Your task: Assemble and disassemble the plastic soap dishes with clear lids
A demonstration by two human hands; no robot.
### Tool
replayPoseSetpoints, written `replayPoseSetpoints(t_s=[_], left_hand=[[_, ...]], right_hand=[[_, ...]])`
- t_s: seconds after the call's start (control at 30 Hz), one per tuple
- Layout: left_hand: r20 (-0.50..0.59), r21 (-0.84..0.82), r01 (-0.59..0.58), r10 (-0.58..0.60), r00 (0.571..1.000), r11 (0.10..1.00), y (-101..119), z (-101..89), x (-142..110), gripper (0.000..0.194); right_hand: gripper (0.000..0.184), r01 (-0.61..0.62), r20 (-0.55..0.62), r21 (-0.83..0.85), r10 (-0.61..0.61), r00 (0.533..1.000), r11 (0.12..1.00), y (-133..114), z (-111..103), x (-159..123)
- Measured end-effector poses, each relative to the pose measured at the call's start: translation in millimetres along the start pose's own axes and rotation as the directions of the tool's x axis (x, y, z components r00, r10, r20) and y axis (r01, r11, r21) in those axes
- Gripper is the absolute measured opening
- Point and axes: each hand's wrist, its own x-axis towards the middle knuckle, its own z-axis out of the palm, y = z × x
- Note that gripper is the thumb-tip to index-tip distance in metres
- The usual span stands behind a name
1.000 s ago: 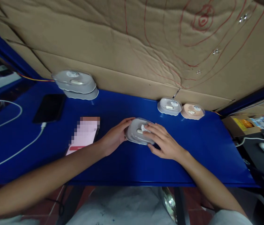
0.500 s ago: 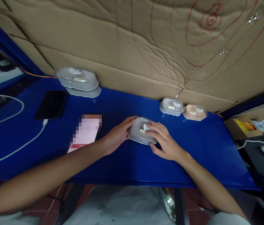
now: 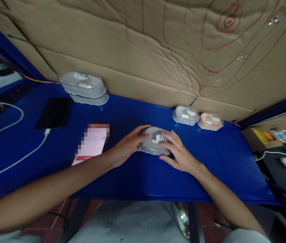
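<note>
A grey oval box with a clear lid rests on the blue table in front of me. Its lid carries a pale handle and a round white sticker, partly covered by fingers. My left hand grips the box's left end, with the thumb on top of the lid. On the right end lies my right hand, its fingers bent over the lid and sticker and its thumb at the near edge. Both hands are closed around the box.
Two similar boxes, one grey and one peach, stand by the cardboard wall. More grey boxes are stacked at back left. A lit phone and a dark phone with a white cable lie left.
My left thumb has come up onto the lid. The fingers of my right hand have shifted slightly, showing more of the sticker. The box stays nearly in place.
</note>
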Motion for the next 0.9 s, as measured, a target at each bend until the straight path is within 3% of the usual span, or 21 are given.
replayPoseSetpoints(t_s=[0.2,0.37,0.47,0.57,0.7,0.77,0.83,0.9], left_hand=[[0.031,0.052,0.029,-0.030,0.999,0.998,-7.6,-1.2,1.0,0.056],[0.005,0.344,-0.050,0.051,0.999,0.938,-16.6,-0.6,-1.3,0.051],[0.077,0.453,-0.099,0.072,0.994,0.886,-17.2,2.0,-5.1,0.049],[0.162,0.550,-0.190,0.119,0.980,0.813,-15.8,3.5,-7.5,0.040],[0.184,0.583,-0.220,0.137,0.973,0.782,-15.2,2.2,-5.7,0.035],[0.198,0.589,-0.228,0.134,0.971,0.775,-16.2,1.2,-4.0,0.034],[0.221,0.603,-0.253,0.146,0.964,0.757,-17.8,0.8,-2.5,0.032],[0.241,0.615,-0.286,0.170,0.956,0.735,-19.2,1.0,-1.4,0.029]], right_hand=[[0.067,-0.113,0.058,0.047,0.111,0.992,0.992,-0.6,-6.3,1.9],[0.076,-0.171,0.173,0.022,0.164,0.971,0.985,-9.4,-23.6,-1.8],[0.078,-0.214,0.203,0.012,0.207,0.957,0.977,-13.4,-34.3,-15.6],[0.072,-0.305,0.176,-0.039,0.307,0.935,0.952,-6.6,-50.5,-49.5],[0.071,-0.451,0.034,-0.193,0.465,0.884,0.871,34.0,-91.3,-130.9],[0.066,-0.528,-0.078,-0.363,0.540,0.838,0.768,66.3,-118.1,-176.1],[0.063,-0.638,-0.218,-0.476,0.621,0.753,0.606,101.6,-143.6,-212.5],[0.062,-0.734,-0.336,-0.474,0.670,0.662,0.487,135.6,-162.8,-232.2]])
